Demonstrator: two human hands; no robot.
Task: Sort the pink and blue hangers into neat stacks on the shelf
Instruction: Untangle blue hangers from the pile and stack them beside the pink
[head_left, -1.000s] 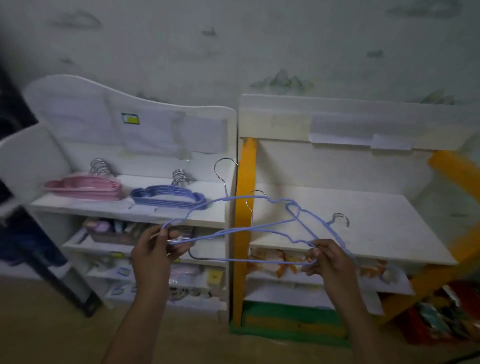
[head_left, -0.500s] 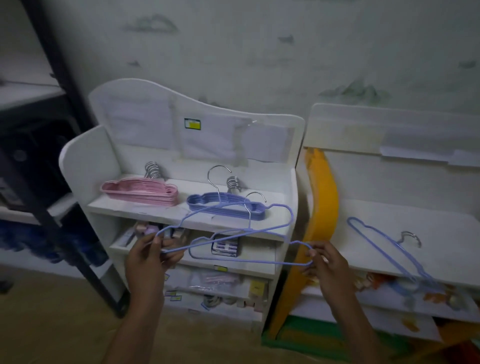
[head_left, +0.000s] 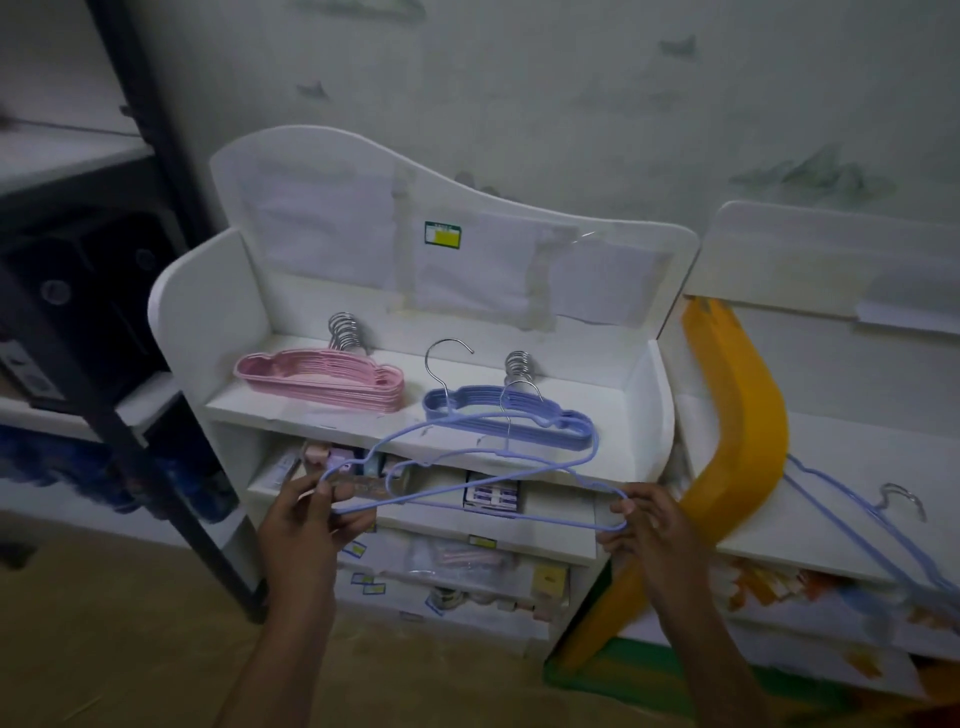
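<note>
Both hands — left hand (head_left: 306, 512), right hand (head_left: 641, 525) — pinch two blue hangers (head_left: 467, 467) (ends only); next, I judge, lay them squarely on the blue stack (head_left: 511, 421).

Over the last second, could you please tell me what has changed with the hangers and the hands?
One blue hanger that was held with the others now lies on the right shelf, let go. The left hand and right hand have carried the remaining two blue hangers left, in front of the blue stack. Both grips and the pink stack are unchanged.
</note>
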